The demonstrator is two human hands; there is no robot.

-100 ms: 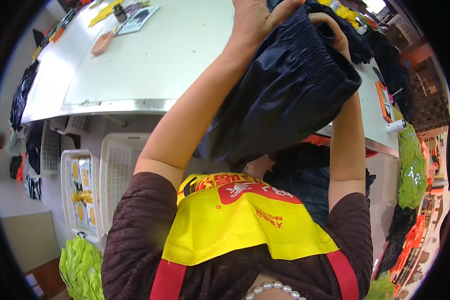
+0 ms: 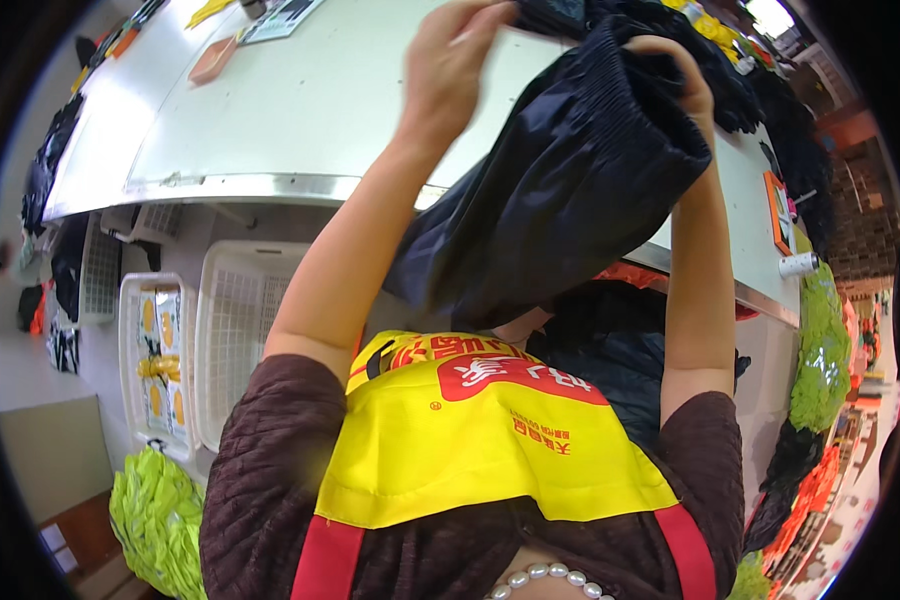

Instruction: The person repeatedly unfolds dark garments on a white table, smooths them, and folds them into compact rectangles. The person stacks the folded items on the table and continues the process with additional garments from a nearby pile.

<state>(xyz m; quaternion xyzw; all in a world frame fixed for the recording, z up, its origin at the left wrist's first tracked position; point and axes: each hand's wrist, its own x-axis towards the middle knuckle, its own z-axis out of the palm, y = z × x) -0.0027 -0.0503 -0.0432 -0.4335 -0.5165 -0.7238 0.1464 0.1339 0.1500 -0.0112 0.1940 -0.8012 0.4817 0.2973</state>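
Both hands are raised over the white work table (image 2: 300, 110), holding up a dark navy garment (image 2: 560, 190) with a gathered, elasticated edge. The left hand (image 2: 450, 75) is pinching the upper edge of the garment, fingers closed on the fabric. The right hand (image 2: 685, 85) is curling over the garment's far side, fingers closed into the gathered cloth. The garment is hanging between and below the two hands, its lower part draping toward the person's yellow apron (image 2: 490, 440).

Beyond the hands, more dark garments (image 2: 760, 90) are lying piled on the table. Below the left forearm, white plastic baskets (image 2: 230, 330) are standing under the table edge. Further below, to the left, a bright green bundle (image 2: 160, 520) is lying on the floor.
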